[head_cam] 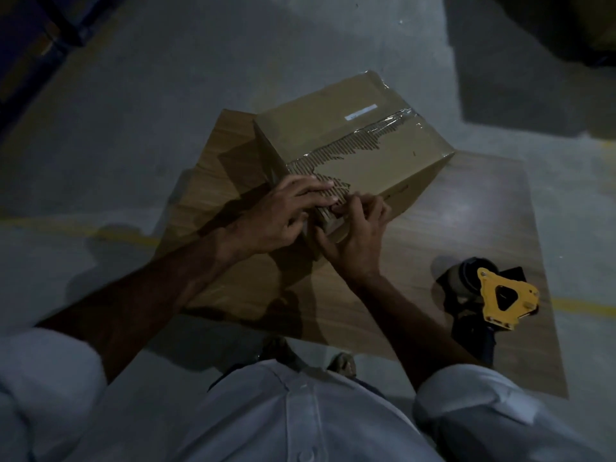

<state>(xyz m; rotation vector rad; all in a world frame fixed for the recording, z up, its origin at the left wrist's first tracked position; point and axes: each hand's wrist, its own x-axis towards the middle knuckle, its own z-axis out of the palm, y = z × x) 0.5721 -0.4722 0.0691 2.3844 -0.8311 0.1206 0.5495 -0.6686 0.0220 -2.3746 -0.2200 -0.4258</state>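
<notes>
A brown cardboard box [350,141] sits closed on flat cardboard sheets on the floor. Clear tape runs along its top seam, and a strip of the top paper is torn away, baring the corrugation. My left hand [276,215] lies over the box's near corner with fingers stretched across the torn strip. My right hand [356,235] is at the same corner, with fingers curled and pinching at the tape or torn edge there. What exactly the fingertips hold is hidden between the two hands.
A yellow and black tape dispenser [493,298] lies on the flat cardboard sheet [466,211] to the right of my hands. Grey concrete floor [133,111] with a yellow line surrounds the sheets. A dark shape fills the top right corner.
</notes>
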